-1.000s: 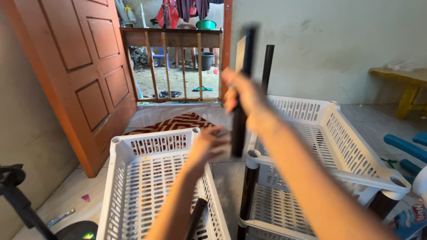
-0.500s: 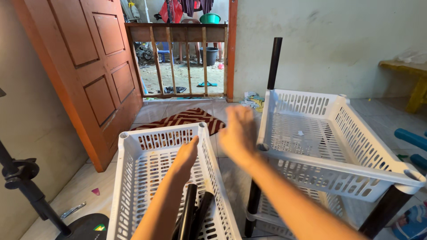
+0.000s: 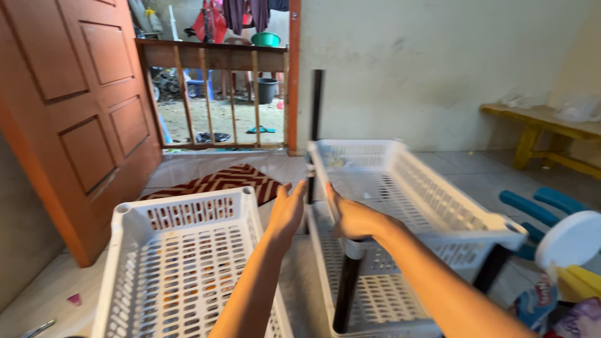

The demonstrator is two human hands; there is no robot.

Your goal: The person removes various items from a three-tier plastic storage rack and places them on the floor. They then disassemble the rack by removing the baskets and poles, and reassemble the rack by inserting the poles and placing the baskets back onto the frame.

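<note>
From the head camera I see both my hands out in front, between two white slotted trays. My left hand (image 3: 288, 211) is flat, fingers straight and together, holding nothing, just beside the right wall of the loose tray (image 3: 181, 263) on the floor. My right hand (image 3: 354, 216) is open too, fingers spread, resting at the near left corner of the rack's upper tray (image 3: 432, 200), above a black post (image 3: 346, 285). Another post (image 3: 316, 112) stands at the far corner. A lower tray (image 3: 382, 300) sits beneath. A wooden door (image 3: 75, 119) stands left, with a patterned mat (image 3: 216, 181) by the gate (image 3: 216, 94).
</note>
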